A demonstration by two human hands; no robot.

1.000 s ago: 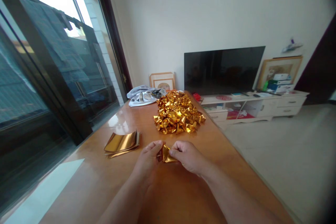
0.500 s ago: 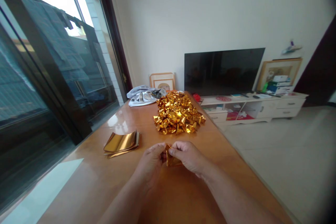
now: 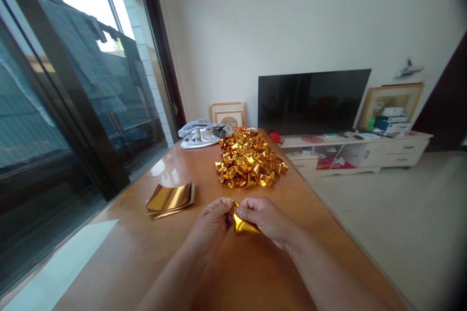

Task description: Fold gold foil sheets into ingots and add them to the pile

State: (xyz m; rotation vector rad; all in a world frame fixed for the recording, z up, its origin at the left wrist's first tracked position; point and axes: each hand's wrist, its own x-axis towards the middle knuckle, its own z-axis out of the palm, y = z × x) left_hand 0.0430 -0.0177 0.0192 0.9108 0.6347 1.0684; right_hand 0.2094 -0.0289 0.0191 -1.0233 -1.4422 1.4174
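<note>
Between my two hands is a partly folded sheet of gold foil paper (image 3: 242, 226), held over the near part of the table. My left hand (image 3: 216, 216) pinches its upper left corner with thumb and fingertips. The thumb of my right hand (image 3: 263, 215) presses on the upper edge, and its other fingers are hidden behind the foil. Just beyond my hands lies a heap of folded gold foil pieces (image 3: 250, 160). To the left rests a stack of flat gold foil sheets (image 3: 171, 198), slightly curled at the edges.
The brown wooden table (image 3: 175, 248) carries a pale sheet (image 3: 69, 257) at its left edge and a grey-silver cloth or bag (image 3: 202, 135) at its far end. Beyond are a television (image 3: 314, 102) and a white cabinet (image 3: 397, 150). A glass door (image 3: 83, 82) stands on the left.
The foil paper has tilted, and a wider, brighter face of it now shows below my right thumb. Both hands stay nearly in place. The whole view has shifted slightly.
</note>
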